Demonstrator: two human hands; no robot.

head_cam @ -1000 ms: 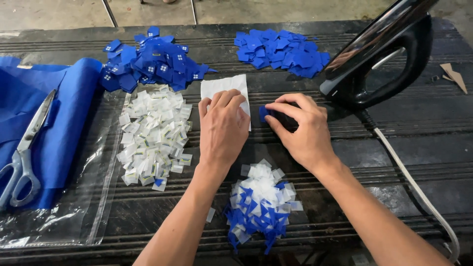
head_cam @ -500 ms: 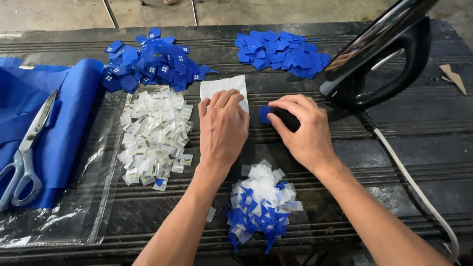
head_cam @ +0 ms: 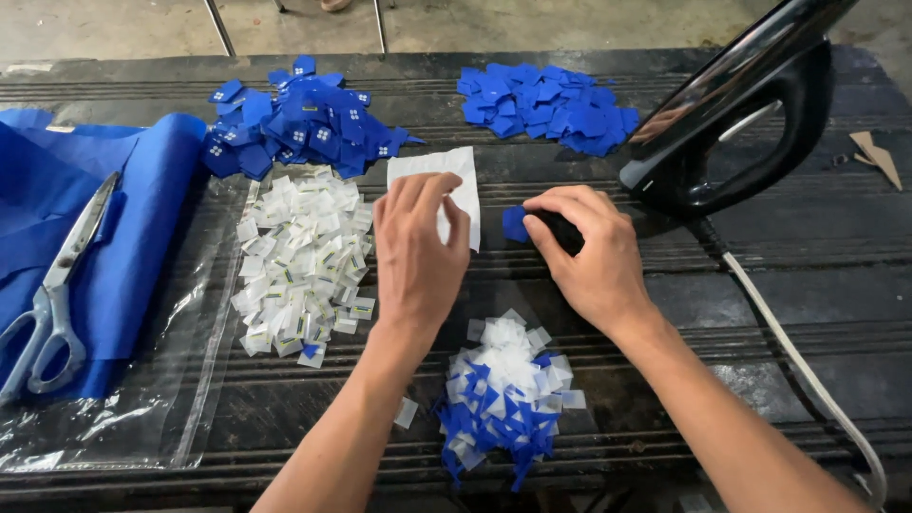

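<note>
Our left hand pinched white paper sheet; our right hand gripped small blue fabric square beside it. Black iron stood near; we risked burnt knuckles, scattered scrap pile.

Sm. blue fabric square — flat, just beside white paper sheet.

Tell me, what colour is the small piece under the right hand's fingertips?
Blue; the piece shows best in the head view.
</note>
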